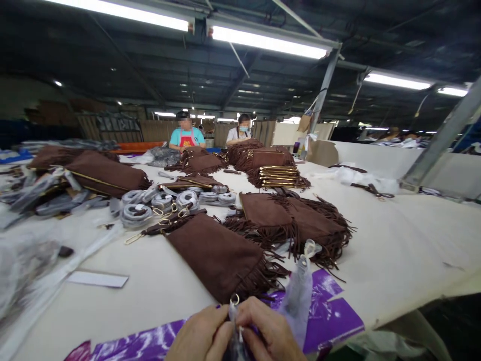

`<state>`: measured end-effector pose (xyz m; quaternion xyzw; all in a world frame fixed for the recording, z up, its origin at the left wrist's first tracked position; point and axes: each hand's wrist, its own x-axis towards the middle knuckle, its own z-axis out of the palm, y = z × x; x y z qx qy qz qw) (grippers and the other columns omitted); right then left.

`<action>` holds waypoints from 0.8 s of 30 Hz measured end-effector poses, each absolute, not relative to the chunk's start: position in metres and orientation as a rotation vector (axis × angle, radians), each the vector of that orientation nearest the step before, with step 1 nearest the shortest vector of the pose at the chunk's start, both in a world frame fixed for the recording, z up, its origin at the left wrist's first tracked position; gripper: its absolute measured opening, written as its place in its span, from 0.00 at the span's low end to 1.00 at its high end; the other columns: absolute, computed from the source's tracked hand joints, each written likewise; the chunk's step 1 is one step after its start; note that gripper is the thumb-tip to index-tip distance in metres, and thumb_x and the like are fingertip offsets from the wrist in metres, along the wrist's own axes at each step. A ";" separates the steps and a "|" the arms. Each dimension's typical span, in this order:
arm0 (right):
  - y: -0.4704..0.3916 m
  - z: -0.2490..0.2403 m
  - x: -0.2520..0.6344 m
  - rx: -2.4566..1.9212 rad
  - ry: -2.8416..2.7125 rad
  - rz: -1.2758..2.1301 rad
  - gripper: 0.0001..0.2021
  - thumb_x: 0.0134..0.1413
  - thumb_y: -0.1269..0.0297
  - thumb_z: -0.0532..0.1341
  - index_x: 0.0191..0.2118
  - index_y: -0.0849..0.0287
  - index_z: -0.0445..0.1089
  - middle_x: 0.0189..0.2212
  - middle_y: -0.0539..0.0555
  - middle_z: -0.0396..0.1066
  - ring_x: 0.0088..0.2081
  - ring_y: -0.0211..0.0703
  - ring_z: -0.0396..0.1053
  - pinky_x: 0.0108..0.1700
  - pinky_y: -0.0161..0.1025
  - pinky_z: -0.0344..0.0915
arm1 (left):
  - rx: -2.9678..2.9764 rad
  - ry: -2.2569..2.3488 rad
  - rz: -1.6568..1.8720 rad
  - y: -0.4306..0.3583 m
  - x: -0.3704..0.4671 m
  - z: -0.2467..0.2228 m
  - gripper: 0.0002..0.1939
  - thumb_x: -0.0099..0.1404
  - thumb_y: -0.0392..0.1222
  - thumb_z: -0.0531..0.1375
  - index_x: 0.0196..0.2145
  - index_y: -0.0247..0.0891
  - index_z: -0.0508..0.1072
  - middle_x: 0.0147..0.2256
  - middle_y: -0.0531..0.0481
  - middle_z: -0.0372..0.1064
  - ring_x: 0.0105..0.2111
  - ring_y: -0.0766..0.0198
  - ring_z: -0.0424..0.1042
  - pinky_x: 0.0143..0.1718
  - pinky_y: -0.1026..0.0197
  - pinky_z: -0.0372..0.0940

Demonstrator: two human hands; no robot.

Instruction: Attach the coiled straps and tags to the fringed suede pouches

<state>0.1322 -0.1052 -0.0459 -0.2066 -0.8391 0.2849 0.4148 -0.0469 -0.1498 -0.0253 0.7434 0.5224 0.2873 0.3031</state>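
Observation:
At the table's near edge, my left hand point(205, 333) and my right hand point(268, 326) are closed with fingertips pinched on a narrow plastic-wrapped strap point(233, 316). A gold ring point(235, 299) stands up from its top end. The strap's lower part is hidden between my hands. Under them lies a shiny purple plastic sheet point(334, 321). Just beyond is a brown fringed pouch point(216, 253), lying flat. To the right of my right hand, a piece wrapped in whitish plastic point(298, 291) lies across the purple sheet.
More fringed pouches point(296, 215) lie behind, with a gold-edged stack point(280, 176) farther back. Coiled wrapped straps point(161, 201) and brown bags point(107, 173) cover the left side. A white strip point(97, 278) lies front left. Two people point(187, 138) are across the table.

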 end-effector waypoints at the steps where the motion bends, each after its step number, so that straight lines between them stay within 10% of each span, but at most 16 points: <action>1: -0.105 -0.045 0.128 -0.471 -2.117 0.673 0.07 0.60 0.72 0.50 0.35 0.54 0.62 0.31 0.52 0.69 0.33 0.42 0.69 0.35 0.33 0.63 | 1.847 1.338 0.814 -0.149 -0.046 -0.023 0.13 0.67 0.47 0.50 0.35 0.42 0.73 0.32 0.49 0.72 0.35 0.58 0.68 0.37 0.64 0.62; 8: -0.100 -0.048 0.109 -0.410 -2.188 0.636 0.09 0.66 0.71 0.51 0.36 0.55 0.65 0.34 0.54 0.69 0.36 0.43 0.69 0.38 0.34 0.65 | 1.156 1.222 1.089 -0.138 -0.040 -0.038 0.30 0.55 0.72 0.55 0.24 0.39 0.61 0.24 0.57 0.55 0.29 0.65 0.56 0.33 0.64 0.57; 14: -0.097 -0.031 0.129 -0.588 -2.095 0.876 0.10 0.65 0.63 0.55 0.32 0.55 0.70 0.32 0.52 0.67 0.34 0.41 0.68 0.37 0.32 0.65 | 0.911 1.123 1.184 -0.138 -0.038 -0.051 0.27 0.54 0.66 0.61 0.26 0.38 0.63 0.23 0.59 0.55 0.23 0.70 0.53 0.25 0.67 0.51; 24: -0.093 -0.035 0.140 -0.983 -2.323 0.351 0.10 0.63 0.71 0.54 0.33 0.57 0.69 0.29 0.51 0.67 0.29 0.41 0.69 0.30 0.36 0.57 | 0.846 1.183 1.124 -0.141 -0.039 -0.045 0.27 0.54 0.67 0.62 0.26 0.38 0.63 0.18 0.60 0.59 0.14 0.74 0.55 0.15 0.70 0.49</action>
